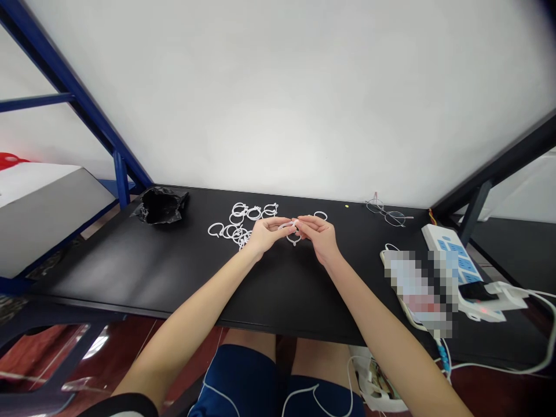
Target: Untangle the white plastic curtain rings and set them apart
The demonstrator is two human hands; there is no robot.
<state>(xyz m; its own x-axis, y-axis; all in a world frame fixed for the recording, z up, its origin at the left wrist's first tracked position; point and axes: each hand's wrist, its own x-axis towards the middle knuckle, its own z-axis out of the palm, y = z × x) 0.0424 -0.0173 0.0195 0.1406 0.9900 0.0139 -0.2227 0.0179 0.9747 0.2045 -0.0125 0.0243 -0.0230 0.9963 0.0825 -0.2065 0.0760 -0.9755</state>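
My left hand (264, 233) and my right hand (319, 234) meet over the middle of the black table (174, 272). Both pinch one white plastic ring (293, 233) between their fingertips, and part of the ring hangs below the fingers. Just left of my left hand lies a loose pile of several white rings (238, 223). A single white ring (320, 215) lies behind my right hand.
A crumpled black bag (160, 205) sits at the table's back left. Glasses (388, 212) lie at the back right. A white power strip (456, 260) with plugs and cables, and a blurred phone-like item (417, 289), occupy the right edge. Blue frame posts (119, 176) rise on the left.
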